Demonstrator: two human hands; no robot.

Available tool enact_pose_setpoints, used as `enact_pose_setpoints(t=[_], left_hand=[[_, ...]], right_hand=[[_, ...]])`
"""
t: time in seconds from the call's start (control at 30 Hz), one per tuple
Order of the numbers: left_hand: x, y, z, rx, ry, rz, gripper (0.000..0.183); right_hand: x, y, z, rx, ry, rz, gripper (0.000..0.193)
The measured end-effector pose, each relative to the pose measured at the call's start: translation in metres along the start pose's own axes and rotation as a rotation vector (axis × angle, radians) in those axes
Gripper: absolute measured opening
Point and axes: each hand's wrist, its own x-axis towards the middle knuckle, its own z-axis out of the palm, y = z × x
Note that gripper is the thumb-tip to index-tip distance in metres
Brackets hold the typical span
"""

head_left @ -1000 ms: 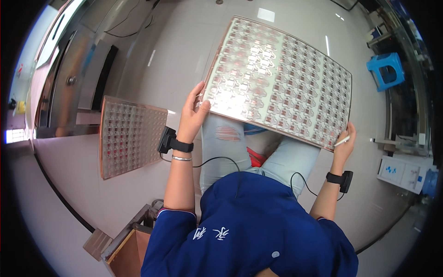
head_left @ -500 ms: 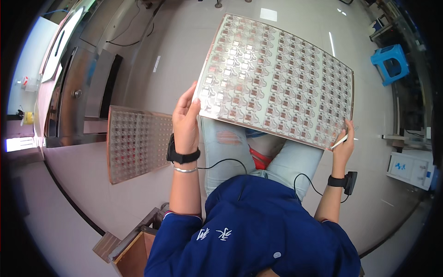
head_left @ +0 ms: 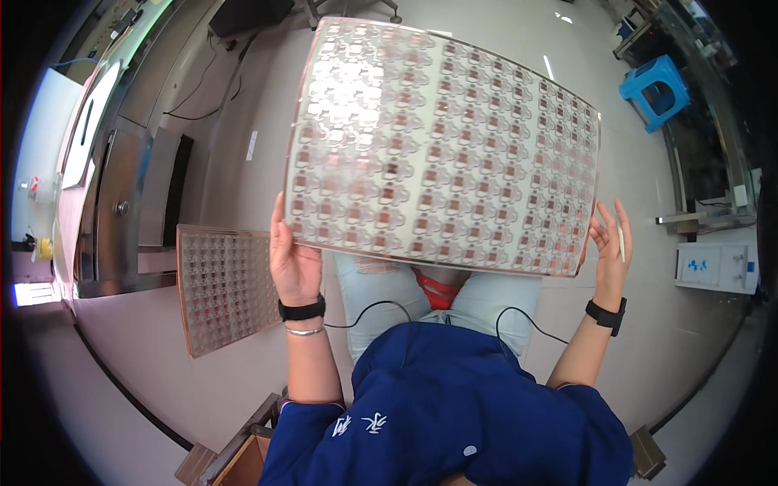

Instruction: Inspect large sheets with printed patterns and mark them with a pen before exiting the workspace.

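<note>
A large rectangular circuit board panel (head_left: pixel 429 162) with a copper-coloured rim and rows of small repeated cells is raised above my lap. Glare washes out its upper left part. My left hand (head_left: pixel 295 263) grips the lower left corner, its thumb along the edge and the other fingers partly hidden by the panel. Beside the right edge is my right hand (head_left: pixel 609 243), fingers spread, with a thin white stick (head_left: pixel 622 245) tucked among them. Its thumb side lies against or very near the panel; I cannot tell which.
A second similar panel (head_left: pixel 227 283) leans low on my left. Metal cabinets (head_left: pixel 121 186) line the left side. A blue stool (head_left: pixel 655 91) stands at the far right, above a white cabinet (head_left: pixel 713 266). Cables (head_left: pixel 373 306) run from my wrists across my lap.
The panel has moved left and turned, so its lower edge is more level. My right-hand fingers have loosened and spread at its right edge. The whole view has shifted slightly.
</note>
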Motion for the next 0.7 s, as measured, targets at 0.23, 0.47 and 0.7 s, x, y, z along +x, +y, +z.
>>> enact_pose_setpoints(t=[0.23,0.47,0.7], left_hand=[[0.009,0.015,-0.01,0.007,0.022,0.013,0.046],[0.002,-0.011,0.027,-0.055,0.042,0.003,0.044],[-0.04,-0.077,0.097,-0.042,-0.04,-0.276,0.056]], right_hand=[[-0.004,0.001,-0.007,0.453,-0.123,0.184,0.04],[-0.007,-0.012,0.04,0.758,-0.23,0.223,0.042],[-0.038,-0.009,0.106,0.914,-0.216,0.304,0.044]])
